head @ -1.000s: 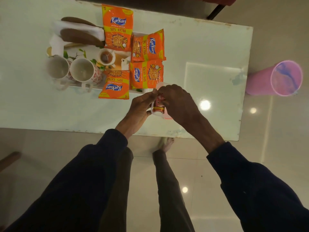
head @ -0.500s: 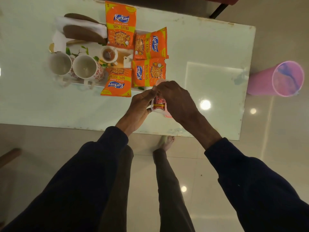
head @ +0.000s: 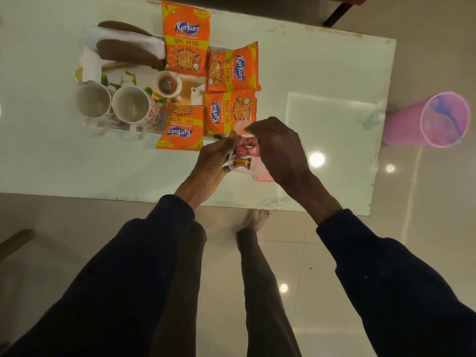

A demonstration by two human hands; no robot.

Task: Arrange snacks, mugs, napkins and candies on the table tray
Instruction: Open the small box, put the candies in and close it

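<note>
A printed tray on the glass table carries two floral mugs, white napkins under brown oval pieces, and several orange Kurkure snack packets. In front of the tray, a small clear plastic container holds red wrapped candies. My left hand grips the container's left side. My right hand curls over its top right, fingertips at a pink lid raised above the candies.
The table's near edge runs just below my hands; bare glass lies to the right. A pink bin stands on the floor past the table's right end. My legs and a bare foot show below.
The container's lid has come up under my right hand, so the red candies now show. Both hands stayed at the container; the view shifted slightly.
</note>
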